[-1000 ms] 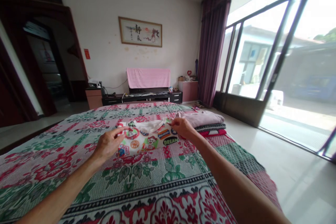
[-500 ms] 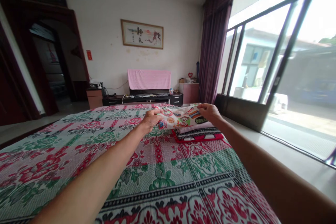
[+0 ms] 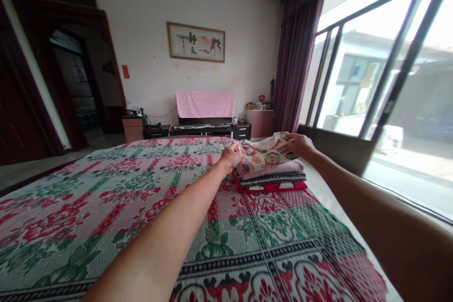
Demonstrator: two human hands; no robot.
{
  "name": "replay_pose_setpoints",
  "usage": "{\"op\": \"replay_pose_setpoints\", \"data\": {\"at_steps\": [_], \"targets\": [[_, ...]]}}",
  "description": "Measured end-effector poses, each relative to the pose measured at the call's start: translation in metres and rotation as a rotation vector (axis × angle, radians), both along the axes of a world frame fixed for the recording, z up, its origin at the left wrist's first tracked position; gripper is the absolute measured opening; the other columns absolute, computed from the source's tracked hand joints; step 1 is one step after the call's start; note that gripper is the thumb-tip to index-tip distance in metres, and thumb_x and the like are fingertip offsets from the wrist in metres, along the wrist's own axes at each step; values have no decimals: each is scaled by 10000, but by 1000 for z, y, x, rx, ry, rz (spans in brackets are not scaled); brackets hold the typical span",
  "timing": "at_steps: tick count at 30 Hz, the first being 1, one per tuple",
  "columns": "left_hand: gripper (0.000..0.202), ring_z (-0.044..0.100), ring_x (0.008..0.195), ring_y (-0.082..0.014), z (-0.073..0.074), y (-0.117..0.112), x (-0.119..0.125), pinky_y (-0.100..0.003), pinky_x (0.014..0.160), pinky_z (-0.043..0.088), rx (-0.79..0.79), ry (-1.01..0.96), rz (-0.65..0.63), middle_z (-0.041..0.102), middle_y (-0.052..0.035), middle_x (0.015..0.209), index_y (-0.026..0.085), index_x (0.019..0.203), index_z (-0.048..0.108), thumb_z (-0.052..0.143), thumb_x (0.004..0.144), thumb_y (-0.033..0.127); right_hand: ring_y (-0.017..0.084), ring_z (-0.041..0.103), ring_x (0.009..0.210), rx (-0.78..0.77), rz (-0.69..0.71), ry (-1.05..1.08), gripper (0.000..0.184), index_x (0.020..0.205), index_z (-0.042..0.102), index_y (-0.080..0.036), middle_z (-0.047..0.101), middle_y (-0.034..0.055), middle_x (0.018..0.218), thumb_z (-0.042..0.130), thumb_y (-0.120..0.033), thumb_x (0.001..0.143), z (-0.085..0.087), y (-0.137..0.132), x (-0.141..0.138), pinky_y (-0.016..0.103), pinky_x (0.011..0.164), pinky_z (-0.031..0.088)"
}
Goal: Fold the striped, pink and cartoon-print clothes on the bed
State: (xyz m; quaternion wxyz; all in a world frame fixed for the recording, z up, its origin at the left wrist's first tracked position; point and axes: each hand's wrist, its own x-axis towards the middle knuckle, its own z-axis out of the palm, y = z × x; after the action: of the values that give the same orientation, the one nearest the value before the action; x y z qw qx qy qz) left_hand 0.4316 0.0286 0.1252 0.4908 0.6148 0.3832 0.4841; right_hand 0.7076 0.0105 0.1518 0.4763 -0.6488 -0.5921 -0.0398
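A white shirt [image 3: 266,155] with colourful printed patches, folded, is stretched between my two hands over a stack of folded clothes. My left hand [image 3: 231,155] pinches its left side, and my right hand [image 3: 300,145] grips its upper right corner. The shirt's neckline faces away from me. Below it in the stack lie a pale pink garment [image 3: 290,168], a black-and-white patterned one [image 3: 269,181] and a red one [image 3: 247,189] at the bottom. The fingertips are partly hidden by the cloth.
The stack sits at the right edge of a bed covered with a floral red, green and white bedspread [image 3: 141,184]. A low black TV cabinet [image 3: 208,130] with a pink cloth [image 3: 205,104] above it stands against the wall. Large windows [image 3: 368,80] are on the right.
Both hands have moved right and the shirt has come over the stack, with its neckline now showing. The view has turned slightly left.
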Motion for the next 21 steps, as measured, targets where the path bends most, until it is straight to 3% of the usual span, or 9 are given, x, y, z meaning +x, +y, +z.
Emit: {"op": "replay_pose_setpoints", "data": {"at_steps": [3,4,7,11,15,21], "targets": [[664,597,997,-204,-17,-3,-9,-237,820,449,72,98,-5,634,-136,1162,114,1196,593,709,543,77,276,506,1105,-19,-187,-108,351,951,705,-184,577,135,1222,577,-118,631,-19,-10,-9,377,929,381],[620,594,1016,-214,-23,-5,-15,-249,844,446,112,168,-8,644,-121,1151,128,1169,614,702,556,90,266,509,1113,-11,-189,-127,366,972,701,-195,560,117,1254,554,-121,645,-26,-14,-16,381,943,381],[467,608,1007,-244,-38,-13,-40,-295,892,440,197,386,22,690,-100,1056,148,1042,688,655,581,81,216,569,1035,58,-116,-226,328,966,697,-210,616,66,1171,481,-159,724,-44,-26,-46,369,954,398],[375,588,1043,-274,-58,-26,-85,-339,975,394,273,509,93,688,-109,1056,157,921,729,599,583,61,222,578,1005,142,78,-372,265,900,691,-213,665,61,1056,479,-166,749,-59,-37,-101,377,951,394],[343,600,994,-245,-87,-35,-157,-330,966,406,426,662,112,684,-75,1034,205,887,731,543,619,104,204,568,1000,228,203,-320,275,881,674,-197,666,69,1029,445,-102,761,-72,-41,-163,341,927,395],[192,612,891,-237,-118,-44,-293,-325,893,437,381,870,306,683,-65,893,224,739,704,529,668,190,180,581,843,97,502,-389,287,845,676,-189,674,58,850,448,-54,735,-107,-45,-266,290,854,402]]}}
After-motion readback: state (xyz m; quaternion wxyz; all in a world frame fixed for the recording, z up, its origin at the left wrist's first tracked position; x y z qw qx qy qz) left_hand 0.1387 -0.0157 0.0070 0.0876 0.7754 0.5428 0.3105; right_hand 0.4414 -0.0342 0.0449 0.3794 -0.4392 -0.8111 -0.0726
